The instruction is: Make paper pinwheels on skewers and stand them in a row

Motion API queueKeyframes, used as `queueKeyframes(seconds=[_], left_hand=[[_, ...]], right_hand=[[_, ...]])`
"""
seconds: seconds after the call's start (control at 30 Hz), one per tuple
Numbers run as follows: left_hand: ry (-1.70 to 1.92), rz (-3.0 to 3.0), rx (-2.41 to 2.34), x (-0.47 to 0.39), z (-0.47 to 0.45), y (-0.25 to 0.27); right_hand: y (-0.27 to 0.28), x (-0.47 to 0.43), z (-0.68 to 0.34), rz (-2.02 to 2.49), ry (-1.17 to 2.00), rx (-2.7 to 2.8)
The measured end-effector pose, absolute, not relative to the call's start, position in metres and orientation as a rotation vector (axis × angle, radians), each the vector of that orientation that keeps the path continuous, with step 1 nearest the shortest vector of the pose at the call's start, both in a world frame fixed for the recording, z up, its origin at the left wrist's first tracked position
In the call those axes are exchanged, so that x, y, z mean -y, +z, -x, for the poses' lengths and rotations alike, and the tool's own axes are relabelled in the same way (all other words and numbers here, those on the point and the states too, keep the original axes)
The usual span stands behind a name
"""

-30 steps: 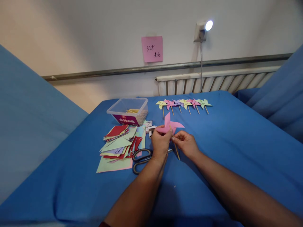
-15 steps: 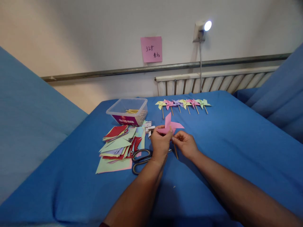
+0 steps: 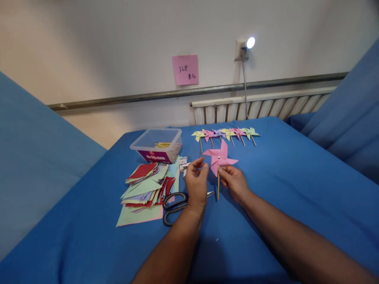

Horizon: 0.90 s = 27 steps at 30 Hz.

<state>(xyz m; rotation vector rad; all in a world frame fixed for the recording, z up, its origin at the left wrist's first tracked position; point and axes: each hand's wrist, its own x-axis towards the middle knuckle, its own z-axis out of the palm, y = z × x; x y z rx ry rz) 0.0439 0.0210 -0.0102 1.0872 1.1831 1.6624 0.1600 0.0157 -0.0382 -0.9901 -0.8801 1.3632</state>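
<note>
While my right hand (image 3: pixel 235 183) pinches the wooden stick (image 3: pixel 218 189) of the pink paper pinwheel (image 3: pixel 217 162), holding it upright over the blue-covered desk (image 3: pixel 284 181), my left hand (image 3: pixel 196 188), half open and empty, hovers just beside it, partly hiding the scissors (image 3: pixel 182 204).

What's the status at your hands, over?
Right hand pinching stick, pinwheel at its top. Left hand open alongside. Scissors lie partly under it.

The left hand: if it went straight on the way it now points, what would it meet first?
Most likely the pink pinwheel held in the right hand: one blade appears just ahead of the left hand, though depth is unclear and the hand might pass beside it.
</note>
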Motion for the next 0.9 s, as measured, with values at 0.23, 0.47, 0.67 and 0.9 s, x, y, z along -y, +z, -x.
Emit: queueKeyframes(seconds=[0.23, 0.47, 0.67, 0.9], left_hand=[[1.55, -0.825, -1.211, -0.033, -0.039, -0.018], [1.453, -0.825, -1.103, -0.027, -0.047, -0.021], [1.463, -0.821, -1.135, -0.028, -0.045, -0.022], [1.468, -0.814, -1.086, -0.027, -0.044, -0.02]], right_hand=[[-0.041, -0.014, -0.159, 0.965, 1.409, 0.924], [-0.038, -0.011, -0.151, 1.017, 1.43, 1.009], [-0.038, -0.01, -0.148, 1.01, 1.454, 0.998], [-0.045, -0.012, -0.149, 0.984, 1.398, 0.973]])
